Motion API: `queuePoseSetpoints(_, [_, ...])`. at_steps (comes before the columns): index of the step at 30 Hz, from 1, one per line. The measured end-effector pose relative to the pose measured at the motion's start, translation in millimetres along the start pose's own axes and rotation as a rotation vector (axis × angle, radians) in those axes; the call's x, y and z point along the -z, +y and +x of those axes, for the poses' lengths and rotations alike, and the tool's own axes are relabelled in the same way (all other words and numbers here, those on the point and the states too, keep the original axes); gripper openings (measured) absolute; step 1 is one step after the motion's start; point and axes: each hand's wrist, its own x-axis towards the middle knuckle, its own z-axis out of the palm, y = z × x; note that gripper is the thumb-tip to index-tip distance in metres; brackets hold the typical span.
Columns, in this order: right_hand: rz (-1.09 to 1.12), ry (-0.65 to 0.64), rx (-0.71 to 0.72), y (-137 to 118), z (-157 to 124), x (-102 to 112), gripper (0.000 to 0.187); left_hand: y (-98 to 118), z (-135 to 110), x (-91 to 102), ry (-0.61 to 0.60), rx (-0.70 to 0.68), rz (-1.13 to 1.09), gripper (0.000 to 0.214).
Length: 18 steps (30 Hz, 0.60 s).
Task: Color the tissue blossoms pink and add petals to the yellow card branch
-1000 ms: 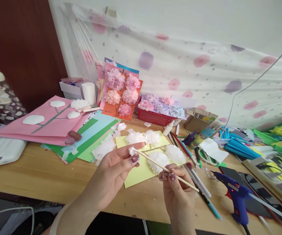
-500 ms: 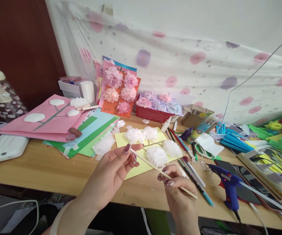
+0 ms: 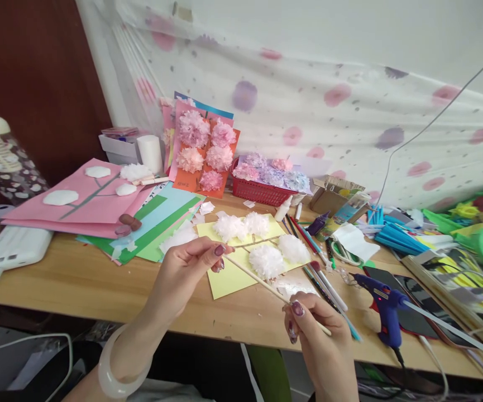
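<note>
Head view: both hands are engaged on a single stick [image 3: 262,283], held above the desk [image 3: 111,290]. The left hand [image 3: 186,273] has its grip closed on the far end, pinched between thumb and fingers; the tip itself is hidden by them. The right hand [image 3: 320,329] has its grip clasped about the stick close to the opposite end, a short length projecting past the fingers. The stick slants, its left end higher in view. A white bangle [image 3: 106,371] is worn on the left wrist.

Behind the stick, a yellow card [image 3: 226,282] lies on the desk, bearing four white puffs [image 3: 266,262] around a drawn branch [image 3: 262,242]. Beside the card, to the right, lies a brush [image 3: 329,286] among pens. Further right is a blue glue gun [image 3: 386,304], red light showing, next to a dark phone [image 3: 381,275]. A pink sheet [image 3: 44,218] is at left; a red basket [image 3: 260,192] stands at the rear.
</note>
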Motion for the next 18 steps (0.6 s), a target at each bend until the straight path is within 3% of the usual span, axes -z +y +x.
queuePoseSetpoints(6, [-0.065,0.079,0.018,-5,-1,-8,0.026,-2,0,-2.2,0.101,-0.066,0.057,0.021])
queuePoseSetpoints(13, [0.068,0.249,-0.105,-11,-6,-9,0.027,8,8,6.6,0.358,-0.15,-0.067,0.026])
queuePoseSetpoints(18, [0.121,0.189,-0.071,2,-4,3,0.028,12,9,7.0,0.299,-0.131,-0.137,0.033])
